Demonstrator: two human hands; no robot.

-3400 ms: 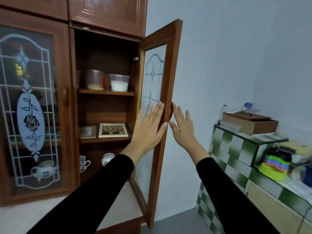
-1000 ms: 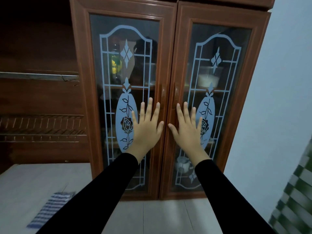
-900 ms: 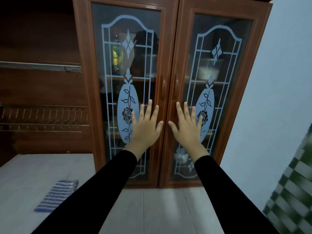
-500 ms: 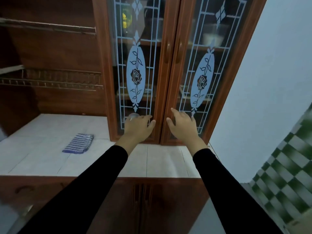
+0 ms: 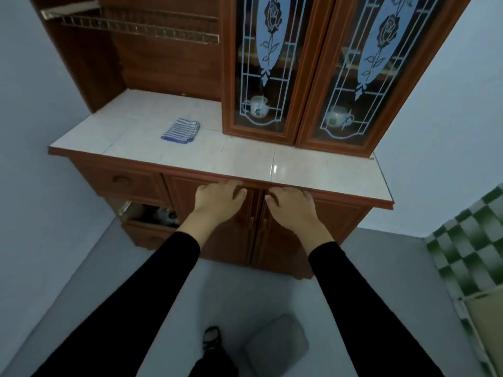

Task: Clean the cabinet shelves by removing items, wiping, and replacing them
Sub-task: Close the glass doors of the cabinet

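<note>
Lower cabinet doors point(image 5: 275, 248) shut, just under countertop point(image 5: 299, 164). Left hand point(image 5: 217, 198), right hand point(image 5: 291, 204) before them, fingers loosely bent, holding nothing. Striped cloth point(image 5: 181, 131) lies on countertop, well apart. Likely step: opening lower section; next, grasp handles point(image 5: 251, 222), pull.

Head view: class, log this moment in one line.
glass doors: shut | cloth: on counter | left hand, right hand: at lower doors

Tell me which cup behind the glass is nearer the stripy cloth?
The cup behind the left glass door; the other cup sits behind the right door, farther away.
</note>
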